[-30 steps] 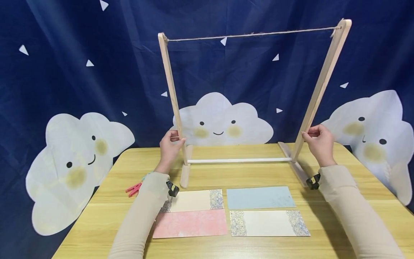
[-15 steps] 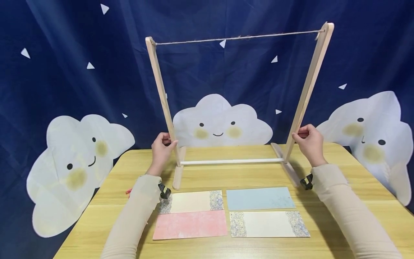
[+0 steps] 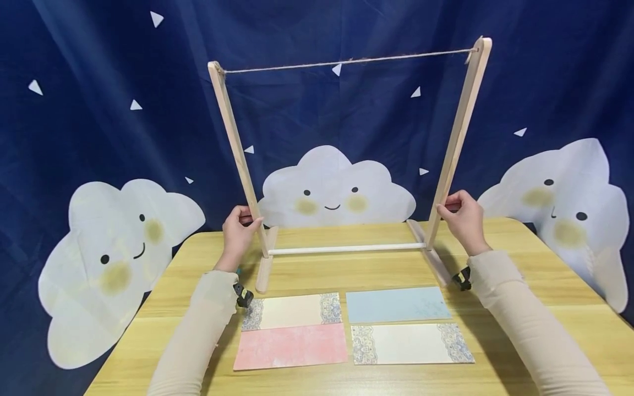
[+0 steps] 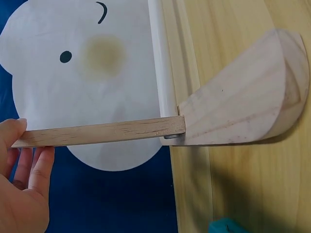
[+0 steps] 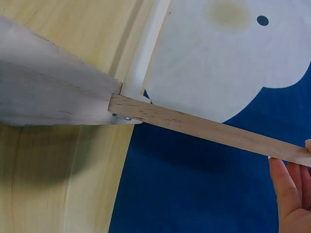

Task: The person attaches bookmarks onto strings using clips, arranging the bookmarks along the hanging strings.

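A wooden stand (image 3: 460,115) stands upright on the table, with a twine string (image 3: 346,61) tied between its two post tops. A white rod (image 3: 346,249) joins the posts low down, above flat wooden feet (image 3: 264,275). My left hand (image 3: 238,234) pinches the lower left post between thumb and fingers; the left wrist view shows that hand (image 4: 29,179) at the edge of the post (image 4: 102,132). On the other side my right hand (image 3: 464,220) pinches the right post, its fingers (image 5: 282,177) underneath in the right wrist view.
In front of the stand lie a cream lace-edged card (image 3: 292,311), a pink card (image 3: 292,346), a blue card (image 3: 396,305) and another lace-edged card (image 3: 408,344). A teal piece (image 4: 227,226) shows beside the left foot. Behind the table (image 3: 535,297) hangs a blue cloud-print curtain (image 3: 317,110).
Both hands have shifted the stand to the left across the table. The pink clothespins seen earlier at the left are now hidden behind my left arm. The cards stay in place.
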A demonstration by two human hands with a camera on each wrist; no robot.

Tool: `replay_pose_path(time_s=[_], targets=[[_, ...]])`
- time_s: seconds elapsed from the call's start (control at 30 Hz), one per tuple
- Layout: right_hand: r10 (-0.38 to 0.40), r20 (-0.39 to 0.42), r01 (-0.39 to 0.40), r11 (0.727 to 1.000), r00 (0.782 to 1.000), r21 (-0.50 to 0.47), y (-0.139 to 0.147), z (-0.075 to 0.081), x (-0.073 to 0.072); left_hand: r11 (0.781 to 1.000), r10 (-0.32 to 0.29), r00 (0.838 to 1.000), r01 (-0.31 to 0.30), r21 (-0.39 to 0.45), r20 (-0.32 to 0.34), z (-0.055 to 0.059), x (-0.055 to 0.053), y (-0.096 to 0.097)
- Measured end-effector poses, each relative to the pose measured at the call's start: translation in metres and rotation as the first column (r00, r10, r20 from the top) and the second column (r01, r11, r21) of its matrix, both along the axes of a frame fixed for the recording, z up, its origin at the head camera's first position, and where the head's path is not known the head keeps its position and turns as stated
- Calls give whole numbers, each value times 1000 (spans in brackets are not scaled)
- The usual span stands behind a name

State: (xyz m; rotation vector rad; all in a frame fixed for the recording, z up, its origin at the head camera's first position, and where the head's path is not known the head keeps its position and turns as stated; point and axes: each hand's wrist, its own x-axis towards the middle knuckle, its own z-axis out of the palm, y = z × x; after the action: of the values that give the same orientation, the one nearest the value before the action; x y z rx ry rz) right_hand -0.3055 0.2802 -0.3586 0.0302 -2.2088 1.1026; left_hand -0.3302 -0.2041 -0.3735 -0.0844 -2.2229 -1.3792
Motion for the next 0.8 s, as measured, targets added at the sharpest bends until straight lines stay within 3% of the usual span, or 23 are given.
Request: replay_pose_path(time_s=[0.53, 0.8], targets=[[21, 7, -21, 999, 1000, 27, -17, -1, -2, 999, 42, 999, -43, -17, -24, 2, 4, -18], [23, 7, -23, 999, 1000, 44, -22, -3, -4, 998, 52, 999, -53, -24, -14, 0, 1, -26]])
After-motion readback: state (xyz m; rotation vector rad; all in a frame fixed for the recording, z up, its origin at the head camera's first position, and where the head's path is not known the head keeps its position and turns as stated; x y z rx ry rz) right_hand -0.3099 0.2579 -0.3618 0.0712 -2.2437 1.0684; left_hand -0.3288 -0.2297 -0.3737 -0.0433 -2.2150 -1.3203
